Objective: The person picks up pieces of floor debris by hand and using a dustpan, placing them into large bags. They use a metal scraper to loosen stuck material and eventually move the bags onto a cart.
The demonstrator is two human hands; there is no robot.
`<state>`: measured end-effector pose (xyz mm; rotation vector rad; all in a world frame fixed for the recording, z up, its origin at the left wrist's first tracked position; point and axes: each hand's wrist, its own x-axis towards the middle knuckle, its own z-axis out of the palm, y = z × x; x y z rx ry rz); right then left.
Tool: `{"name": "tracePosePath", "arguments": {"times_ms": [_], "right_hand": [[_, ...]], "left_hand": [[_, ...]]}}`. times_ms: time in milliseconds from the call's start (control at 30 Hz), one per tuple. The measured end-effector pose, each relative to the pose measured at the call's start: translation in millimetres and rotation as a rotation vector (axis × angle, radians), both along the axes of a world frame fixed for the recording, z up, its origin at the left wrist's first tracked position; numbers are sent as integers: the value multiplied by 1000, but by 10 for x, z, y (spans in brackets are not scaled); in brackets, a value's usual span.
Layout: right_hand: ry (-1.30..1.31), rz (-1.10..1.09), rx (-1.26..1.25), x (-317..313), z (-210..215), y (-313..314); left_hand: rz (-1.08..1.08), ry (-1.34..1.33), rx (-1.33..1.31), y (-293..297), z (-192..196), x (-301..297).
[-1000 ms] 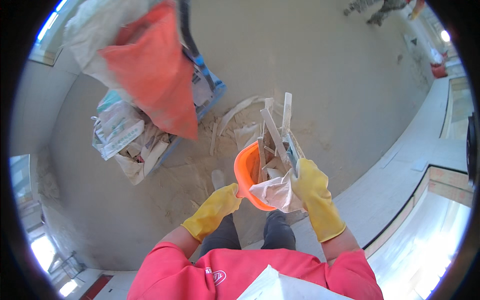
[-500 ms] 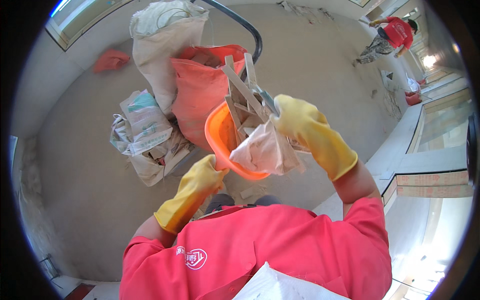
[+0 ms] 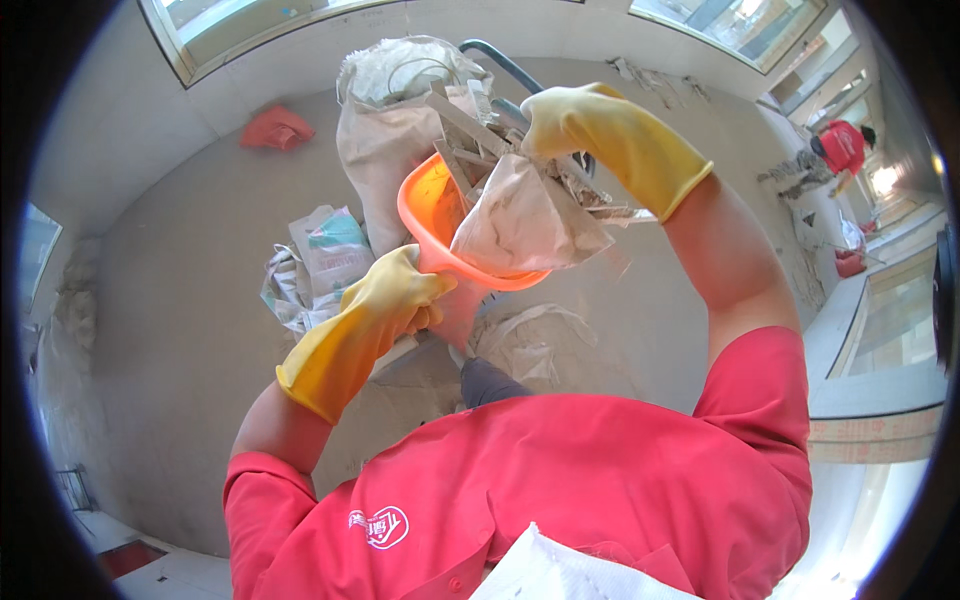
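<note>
My left hand [image 3: 395, 290], in a yellow rubber glove, is closed on the near-left rim of an orange plastic basin [image 3: 425, 215]. The basin is tilted and heaped with rubbish: wood strips [image 3: 466, 122] stick out at the far side, and a crumpled, dusty whitish sheet [image 3: 530, 220] hangs over the near rim. My right hand [image 3: 565, 120], gloved the same way, is closed at the far right of the heap; what its fingers grip is hidden. Beyond the basin stands a full woven sack [image 3: 375, 145]. Part of a reddish bag [image 3: 460, 315] shows below the basin.
Left of the basin sits a bag of rubbish [image 3: 335, 245]. A red bag [image 3: 277, 128] lies by the far wall. A curved metal bar [image 3: 505, 65] rises behind the sack. Dusty sheeting [image 3: 540, 340] lies near my leg. Another person [image 3: 840, 147] in red is at the far right.
Both my hands and the loaded basin have moved forward and up, now over the reddish bag and before the woven sack. My right arm is stretched farther out. The whole view has shifted.
</note>
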<state>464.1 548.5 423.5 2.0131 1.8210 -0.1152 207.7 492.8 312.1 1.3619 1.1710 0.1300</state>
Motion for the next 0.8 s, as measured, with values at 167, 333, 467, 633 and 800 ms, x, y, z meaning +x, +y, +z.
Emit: {"name": "tracePosePath", "arguments": {"times_ms": [167,333,467,633,800], "right_hand": [[-115,111,4,161,493,1249],[-206,228,-88,260,761,3012],[-232,425,-109,822,675,4435],[-215,505,-175,497,331,5802],[-93,518,-293,447,280,6263]], "left_hand": [[63,-160,24,1078,176,384],[179,-199,-90,2349,438,672],[263,-154,-158,3342,491,1461],[327,-186,-287,4387,503,1353],[331,-35,-310,4562,761,1392]]}}
